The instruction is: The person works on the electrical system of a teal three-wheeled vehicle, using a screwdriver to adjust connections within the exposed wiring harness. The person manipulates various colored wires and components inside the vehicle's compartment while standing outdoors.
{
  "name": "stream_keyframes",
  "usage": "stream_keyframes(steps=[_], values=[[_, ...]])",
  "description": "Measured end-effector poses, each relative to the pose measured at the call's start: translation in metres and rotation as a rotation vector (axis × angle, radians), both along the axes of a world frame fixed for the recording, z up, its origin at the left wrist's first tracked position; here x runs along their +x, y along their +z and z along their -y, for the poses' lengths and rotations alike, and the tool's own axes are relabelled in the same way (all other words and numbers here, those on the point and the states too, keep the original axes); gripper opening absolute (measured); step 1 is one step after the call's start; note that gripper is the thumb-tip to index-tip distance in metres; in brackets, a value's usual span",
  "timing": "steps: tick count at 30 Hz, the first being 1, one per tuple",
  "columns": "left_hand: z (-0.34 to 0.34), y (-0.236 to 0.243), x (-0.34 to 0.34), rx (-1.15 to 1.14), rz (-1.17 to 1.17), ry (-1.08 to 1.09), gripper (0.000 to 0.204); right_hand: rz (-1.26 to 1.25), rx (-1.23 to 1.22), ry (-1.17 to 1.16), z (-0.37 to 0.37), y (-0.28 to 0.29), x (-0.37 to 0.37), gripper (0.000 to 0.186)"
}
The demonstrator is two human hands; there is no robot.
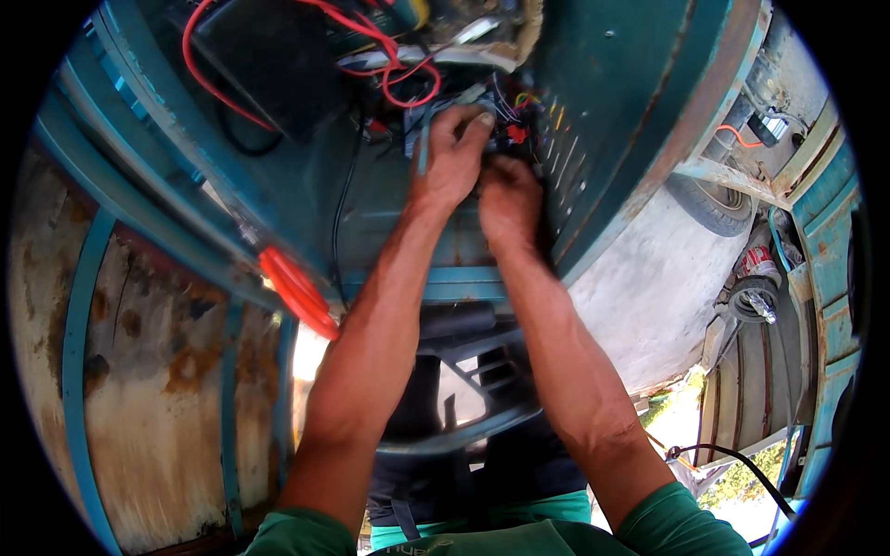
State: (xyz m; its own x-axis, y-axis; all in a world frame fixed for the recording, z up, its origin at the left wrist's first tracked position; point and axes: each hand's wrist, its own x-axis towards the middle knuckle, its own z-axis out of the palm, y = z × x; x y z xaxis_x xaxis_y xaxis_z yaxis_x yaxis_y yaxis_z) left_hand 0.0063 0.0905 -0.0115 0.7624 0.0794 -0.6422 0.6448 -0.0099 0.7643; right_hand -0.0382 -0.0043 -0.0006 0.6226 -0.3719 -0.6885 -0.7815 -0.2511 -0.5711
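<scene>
I have both hands up at the wire bundle [505, 116] in the upper middle of the frame, where thin coloured leads and a small red connector [516, 133] sit against the teal panel [630, 120]. My left hand [451, 157] is partly closed, fingers curled over the top of the bundle and thumb tucked under, so it pinches the wires rather than gripping hard; a slim grey-blue tool [423, 148] runs down beside its thumb, though I cannot tell whether the hand really holds it or it just lies there. My right hand [508, 199] sits just below and touching the left, knuckles toward me and fingers folded in toward the connector; what they close on is hidden behind the hand itself. To do this well, I judge I should steady the bundle with the left and let the right work only the one lead, with small motions and no tugging, since the red cables [394, 69] loop close above and could snag. The orange handles [298, 292] lie at the left centre, well apart from both hands.
</scene>
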Motion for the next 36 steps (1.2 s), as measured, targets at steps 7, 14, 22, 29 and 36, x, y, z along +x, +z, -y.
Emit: stream_keyframes(steps=[7,14,22,29,36], values=[[0.011,0.013,-0.005,-0.015,0.255,-0.235,0.029,0.054,-0.096,0.314,0.000,0.015,0.012,0.032],[0.010,0.026,-0.001,-0.178,0.158,-0.374,0.033,0.223,-0.210,0.531,0.003,0.005,0.002,0.034],[0.009,0.027,-0.001,-0.142,0.202,-0.409,0.031,0.199,-0.240,0.546,0.002,0.006,0.001,0.033],[0.013,0.027,-0.002,-0.187,0.250,-0.440,0.032,0.209,-0.277,0.557,0.004,0.004,0.001,0.033],[0.012,0.024,-0.004,-0.175,0.290,-0.405,0.032,0.236,-0.403,0.633,0.004,-0.005,-0.003,0.032]])
